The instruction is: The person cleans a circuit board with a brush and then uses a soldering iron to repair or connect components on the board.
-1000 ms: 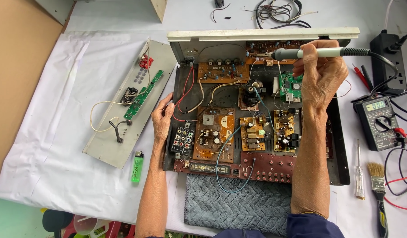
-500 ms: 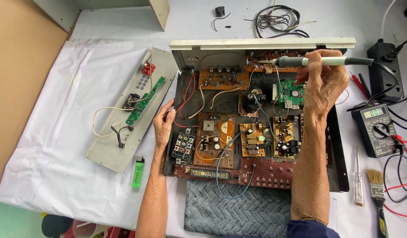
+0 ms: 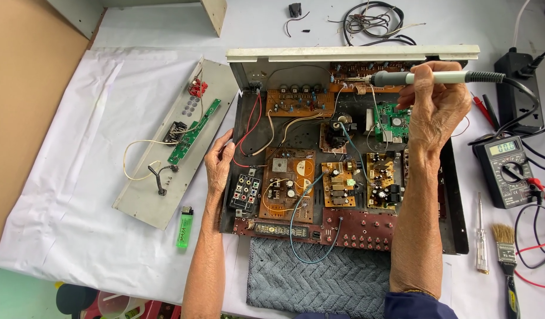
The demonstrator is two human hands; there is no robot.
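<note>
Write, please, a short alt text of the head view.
A right hand holds a soldering iron over circuit boards in an open metal chassis, while the left hand rests on its left edge. A multimeter lies at the right.

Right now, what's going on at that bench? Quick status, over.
Right hand grips soldering iron, tip over rear boards. Left hand rests on open chassis edge. Loose wires cross the boards; multimeter sits right.

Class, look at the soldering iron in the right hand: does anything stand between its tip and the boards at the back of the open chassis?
Nothing visible does. The right hand holds the soldering iron level, tip pointing left over the rear boards. Only loose wires run lower down. The left hand rests at the chassis's left edge, clear of it.
</note>
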